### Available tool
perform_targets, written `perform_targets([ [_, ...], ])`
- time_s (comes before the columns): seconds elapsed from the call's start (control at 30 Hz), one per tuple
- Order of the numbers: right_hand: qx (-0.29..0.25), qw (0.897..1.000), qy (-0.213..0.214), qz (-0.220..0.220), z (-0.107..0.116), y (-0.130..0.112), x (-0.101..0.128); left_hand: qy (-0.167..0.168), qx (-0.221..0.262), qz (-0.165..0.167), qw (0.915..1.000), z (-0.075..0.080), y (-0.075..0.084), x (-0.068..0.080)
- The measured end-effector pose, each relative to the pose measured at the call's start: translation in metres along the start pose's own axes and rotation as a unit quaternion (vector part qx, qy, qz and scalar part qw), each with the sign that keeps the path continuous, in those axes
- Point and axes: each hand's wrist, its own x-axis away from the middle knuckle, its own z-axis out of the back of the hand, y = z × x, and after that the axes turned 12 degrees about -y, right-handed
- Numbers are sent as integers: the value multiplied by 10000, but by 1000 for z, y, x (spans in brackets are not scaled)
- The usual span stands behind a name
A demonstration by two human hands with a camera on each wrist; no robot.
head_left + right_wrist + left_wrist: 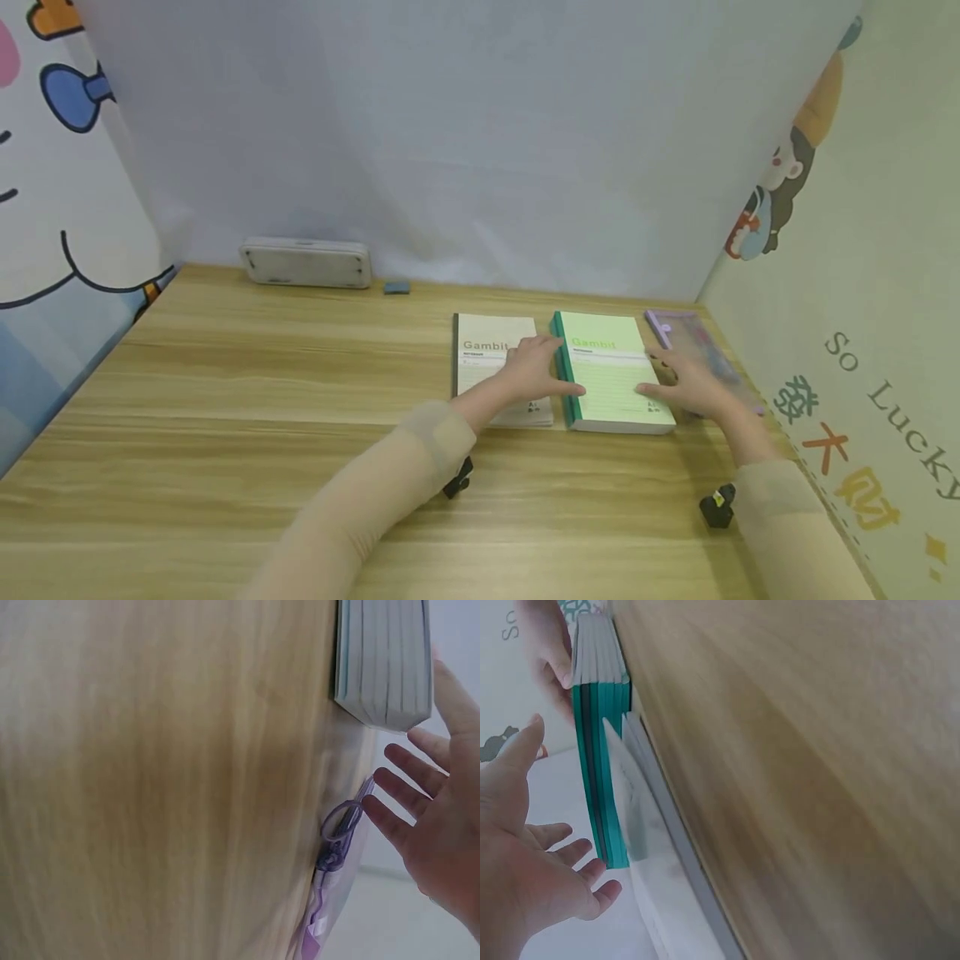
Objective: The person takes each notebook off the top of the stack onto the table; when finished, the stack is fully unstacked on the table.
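A stack of green notebooks (611, 375) lies on the wooden table (262, 400), with a beige "Gambit" notebook (487, 358) beside it on the left. My left hand (542, 368) rests open on the beige notebook, its thumb reaching the green stack's left edge. In the left wrist view the left hand (536, 862) is spread beside the green spines (600, 772). My right hand (681, 377) sits open at the stack's right edge, above a clear purple pouch (705, 350). The right wrist view shows the right hand's straight fingers (420, 795) near the stack's page edges (384, 660) and the pouch (337, 847).
A grey pencil case (306, 262) and a small grey eraser (397, 287) lie along the back wall. Printed panels close in the table on the left and on the right (862, 333), close to the pouch.
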Motion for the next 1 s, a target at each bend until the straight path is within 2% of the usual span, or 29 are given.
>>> perform_targets([
  [0.17,-6,10000,-29,-83,-2,1,0,-178,-208,48,9996,-9,4,-5],
  [0.33,-25,10000,84,-36,-4,2,-1,-45,-98,101,9999,-14,3,-6],
  [0.53,-86,9999,110,-66,-6,5,-2,-95,153,149,9997,-15,-1,-7],
  [1.0,-78,9989,449,109,-5,1,4,-164,161,140,9996,-19,-5,-7],
])
